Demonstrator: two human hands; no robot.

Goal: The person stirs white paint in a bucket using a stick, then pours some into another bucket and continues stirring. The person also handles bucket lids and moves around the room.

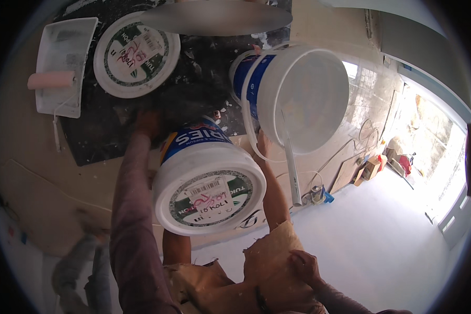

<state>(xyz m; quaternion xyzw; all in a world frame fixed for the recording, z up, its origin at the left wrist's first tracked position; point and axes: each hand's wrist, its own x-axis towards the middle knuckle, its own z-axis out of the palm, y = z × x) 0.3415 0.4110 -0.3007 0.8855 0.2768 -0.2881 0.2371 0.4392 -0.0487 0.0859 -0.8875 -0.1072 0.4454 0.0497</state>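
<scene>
My left hand, its fingers indistinct in shadow, reaches onto the dark stained board beside a tipped white lidded bucket with a blue label. My right hand is low, fingers curled against tan, frayed clothing over my legs; what it holds, if anything, is hidden. Right of the tipped bucket, an open white bucket leans on its side, a pale stick at its mouth. Another lidded bucket stands behind. At the left lies a white tray with a pink roller across it.
A partly visible person is at lower left. On the right, cables, leaning boards, a cardboard box and a small tool with blue part line the wall edge beside white flooring, near a bright opening.
</scene>
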